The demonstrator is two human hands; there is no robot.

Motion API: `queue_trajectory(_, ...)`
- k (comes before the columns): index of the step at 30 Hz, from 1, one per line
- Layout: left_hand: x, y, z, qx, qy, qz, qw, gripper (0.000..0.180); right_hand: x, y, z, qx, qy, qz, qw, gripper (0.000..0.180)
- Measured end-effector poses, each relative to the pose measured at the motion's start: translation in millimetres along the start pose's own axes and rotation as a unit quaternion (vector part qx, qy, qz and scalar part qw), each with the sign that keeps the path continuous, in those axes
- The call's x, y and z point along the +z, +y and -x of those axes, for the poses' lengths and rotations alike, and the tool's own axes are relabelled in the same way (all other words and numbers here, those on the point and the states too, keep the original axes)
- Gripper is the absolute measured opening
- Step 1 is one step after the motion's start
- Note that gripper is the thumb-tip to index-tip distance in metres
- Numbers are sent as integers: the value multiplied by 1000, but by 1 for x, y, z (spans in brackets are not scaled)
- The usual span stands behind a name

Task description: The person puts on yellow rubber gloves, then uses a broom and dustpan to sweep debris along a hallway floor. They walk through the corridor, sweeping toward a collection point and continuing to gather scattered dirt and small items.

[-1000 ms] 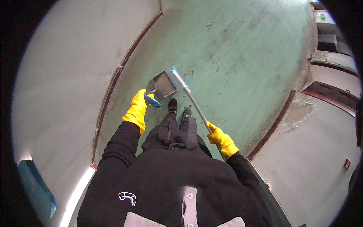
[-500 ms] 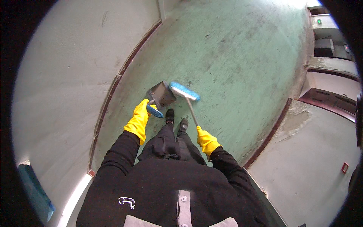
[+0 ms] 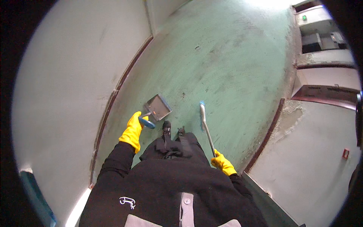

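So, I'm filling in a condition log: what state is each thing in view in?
Left hand: gloved, closed on the dustpan's handle
Right hand: gloved, closed on the broom's stick
Dustpan: tray facing up, small reddish speck inside
Broom: head apart from the dustpan
Green floor: scuffed, dark marks
Right-hand wall: surface peeling in a patch
Small green light: appears lit

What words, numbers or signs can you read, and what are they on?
None can be read.
Green sign, top right: too small.
Red wall plate, right: too small.
White squiggle on the black sweater: no clear word.
Long-handled broom and dustpan: no writing visible.
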State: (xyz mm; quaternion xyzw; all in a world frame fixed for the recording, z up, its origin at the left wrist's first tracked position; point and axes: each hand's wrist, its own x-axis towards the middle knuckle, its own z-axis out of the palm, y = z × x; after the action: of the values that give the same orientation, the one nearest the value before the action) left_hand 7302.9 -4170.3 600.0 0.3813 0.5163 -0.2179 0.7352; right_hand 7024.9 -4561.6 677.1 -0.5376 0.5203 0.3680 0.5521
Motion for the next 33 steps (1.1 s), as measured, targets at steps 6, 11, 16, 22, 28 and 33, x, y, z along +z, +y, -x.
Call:
queue_trajectory(6, 3, 23, 26, 19, 46, -13, 999, 30, -11, 82, -24, -22, -3, -83, 996, 40)
queue_trajectory(11, 88, 50, 32, 32, -24, -137, 990, 29, -27, 80, -54, -212, 54, -92, 972, 32)
queue_trajectory(16, 159, 70, 37, 48, -45, -99, 993, 30, -65, 1, -63, -124, 86, -105, 983, 23)
queue_trajectory(22, 329, 98, 38, 77, -76, -179, 978, 29, -158, -169, -113, -97, 7, -321, 942, 26)
queue_trajectory(28, 389, 140, 69, 121, -29, -170, 978, 32, -185, -297, -192, 8, -46, -517, 855, 29)
queue_trajectory(33, 516, 175, 0, 87, -129, -139, 978, 30, -238, -373, -199, -40, -61, -525, 848, 24)
